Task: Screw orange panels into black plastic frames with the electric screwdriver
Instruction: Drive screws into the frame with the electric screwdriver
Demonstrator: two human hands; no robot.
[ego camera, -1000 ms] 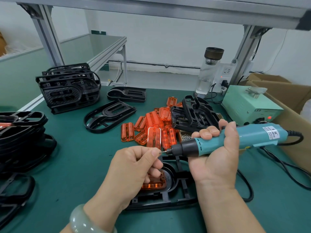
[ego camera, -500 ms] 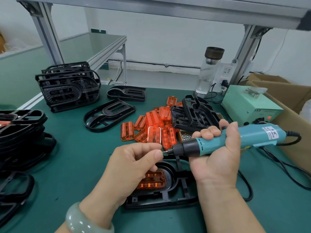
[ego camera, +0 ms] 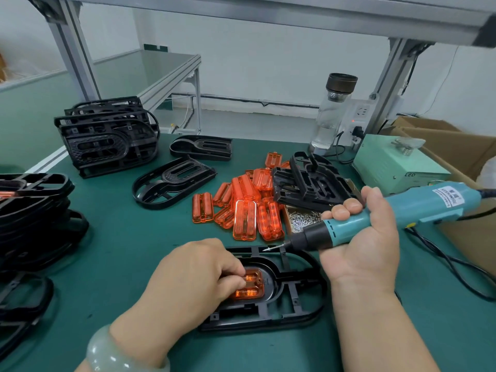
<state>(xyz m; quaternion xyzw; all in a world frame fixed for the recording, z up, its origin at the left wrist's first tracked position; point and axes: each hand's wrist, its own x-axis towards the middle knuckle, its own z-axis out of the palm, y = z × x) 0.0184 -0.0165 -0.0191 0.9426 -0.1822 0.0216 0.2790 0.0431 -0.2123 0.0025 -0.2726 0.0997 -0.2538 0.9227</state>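
One orange panel [ego camera: 252, 287], part hidden under left hand [ego camera: 193, 275], screwdriver [ego camera: 402, 210] cable [ego camera: 441, 255] cropped

A small-factory assembly station: a green-matted bench [ego camera: 128, 248] with an aluminium-profile frame [ego camera: 71, 49]. Left of the heap of orange panels [ego camera: 249, 208] stand stacked black plastic frames [ego camera: 107, 135]; right of it, a screwdriver power supply [ego camera: 397, 167] and cardboard cartons [ego camera: 453, 146].

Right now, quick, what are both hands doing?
Left hand: curled fingers hold the orange panel down in the black frame.
Right hand: closed around the electric screwdriver.
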